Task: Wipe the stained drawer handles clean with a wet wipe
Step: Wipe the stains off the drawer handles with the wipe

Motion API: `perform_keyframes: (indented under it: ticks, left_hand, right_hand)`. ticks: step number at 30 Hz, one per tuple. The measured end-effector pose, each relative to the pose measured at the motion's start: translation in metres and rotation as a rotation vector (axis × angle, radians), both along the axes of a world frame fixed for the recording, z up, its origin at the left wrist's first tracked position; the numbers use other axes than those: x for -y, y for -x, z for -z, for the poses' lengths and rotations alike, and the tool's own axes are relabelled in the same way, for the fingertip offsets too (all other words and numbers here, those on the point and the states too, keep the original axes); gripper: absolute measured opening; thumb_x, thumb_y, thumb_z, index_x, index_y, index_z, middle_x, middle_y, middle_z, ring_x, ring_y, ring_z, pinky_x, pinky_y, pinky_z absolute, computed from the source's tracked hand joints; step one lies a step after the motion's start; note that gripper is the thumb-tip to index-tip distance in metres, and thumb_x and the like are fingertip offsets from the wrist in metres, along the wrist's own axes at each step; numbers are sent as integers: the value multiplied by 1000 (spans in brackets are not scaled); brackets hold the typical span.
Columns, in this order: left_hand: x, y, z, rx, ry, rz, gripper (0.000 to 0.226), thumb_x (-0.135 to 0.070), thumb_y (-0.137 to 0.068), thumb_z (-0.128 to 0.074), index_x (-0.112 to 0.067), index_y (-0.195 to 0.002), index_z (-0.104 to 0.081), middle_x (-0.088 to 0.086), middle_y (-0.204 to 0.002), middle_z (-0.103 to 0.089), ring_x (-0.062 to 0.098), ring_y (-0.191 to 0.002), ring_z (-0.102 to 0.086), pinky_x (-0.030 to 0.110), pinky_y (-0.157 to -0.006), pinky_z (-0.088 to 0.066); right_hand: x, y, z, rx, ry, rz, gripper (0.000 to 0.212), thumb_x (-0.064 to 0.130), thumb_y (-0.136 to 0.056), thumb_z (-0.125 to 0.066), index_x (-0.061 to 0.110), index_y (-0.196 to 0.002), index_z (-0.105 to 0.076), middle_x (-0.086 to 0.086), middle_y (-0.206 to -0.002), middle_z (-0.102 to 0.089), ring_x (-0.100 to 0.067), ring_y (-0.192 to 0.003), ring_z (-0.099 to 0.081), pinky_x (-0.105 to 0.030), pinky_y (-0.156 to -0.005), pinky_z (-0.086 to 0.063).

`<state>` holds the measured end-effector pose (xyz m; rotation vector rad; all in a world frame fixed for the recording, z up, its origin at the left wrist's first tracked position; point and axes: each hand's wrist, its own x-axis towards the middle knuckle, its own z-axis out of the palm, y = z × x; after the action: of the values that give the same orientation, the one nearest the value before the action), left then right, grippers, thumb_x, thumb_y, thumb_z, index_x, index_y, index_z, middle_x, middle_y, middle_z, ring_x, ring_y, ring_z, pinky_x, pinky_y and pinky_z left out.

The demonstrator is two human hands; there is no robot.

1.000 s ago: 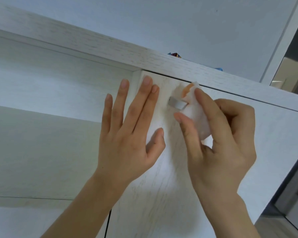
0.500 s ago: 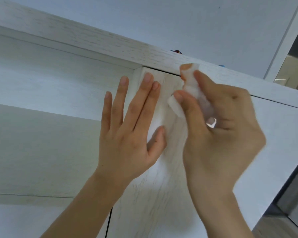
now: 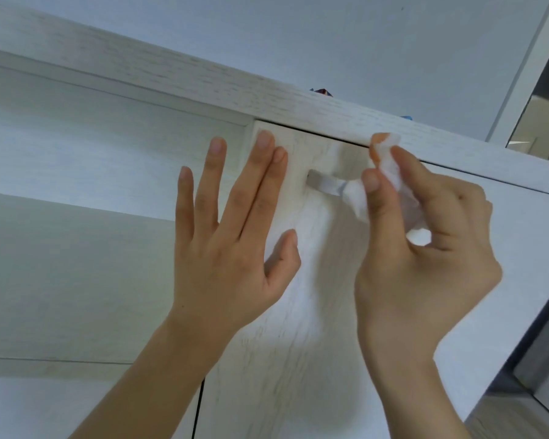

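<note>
Left hand (image 3: 235, 248) flat on drawer front (image 3: 314, 280), fingers straight. Right hand (image 3: 425, 248) pinches orange-stained wet wipe (image 3: 384, 172) against right end of metal handle (image 3: 324, 185).

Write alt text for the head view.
A right hand pinches a white wipe against the right end of a metal handle on a pale wood drawer front. The left hand lies flat beside the handle, fingers straight.

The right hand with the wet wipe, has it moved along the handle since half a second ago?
Yes. The right hand has slid the wet wipe rightward along the metal handle, uncovering its left part, while the left hand stays flat on the drawer front.
</note>
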<state>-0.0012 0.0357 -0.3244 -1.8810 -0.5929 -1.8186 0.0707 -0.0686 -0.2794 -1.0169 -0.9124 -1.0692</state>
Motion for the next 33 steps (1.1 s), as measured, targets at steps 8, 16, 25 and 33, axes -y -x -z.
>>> perform_keyframes:
  ticks: [8, 16, 25, 33]
  left_hand:
    - [1, 1, 1, -19, 0, 0, 60, -28, -93, -43, -4, -146, -27, 9, -151, -23, 38, -141, -20, 59, -112, -22]
    - [4, -3, 2, -5, 21, 34, 60, -26, -93, -41, -2, -146, -26, 6, -152, -19, 37, -141, -19, 58, -113, -22]
    - [7, -4, 2, -5, 64, 34, 62, -28, -93, -40, -1, -146, -24, 10, -152, -17, 38, -141, -18, 56, -114, -21]
    - [17, 24, 5, -126, 115, -55, 59, -34, -96, -37, -2, -145, -30, 13, -153, -24, 33, -143, -18, 53, -115, -20]
  right_hand:
    - [18, -29, 4, -76, -1, -73, 26, 22, -86, -66, 23, -112, -61, 15, -85, -50, -12, -79, -53, -26, -74, -43]
    - [25, -52, 3, -327, -59, -438, 19, 19, -87, -67, 22, -106, -69, 11, -93, -69, 1, -92, -62, -11, -82, -45]
    - [34, -31, 4, -352, 6, -574, 17, 13, -87, -66, 20, -102, -71, 14, -93, -69, 5, -93, -62, -9, -82, -45]
    - [20, 9, 4, -185, 118, -613, 26, 10, -85, -68, 27, -104, -65, 13, -87, -63, 8, -79, -59, -5, -71, -41]
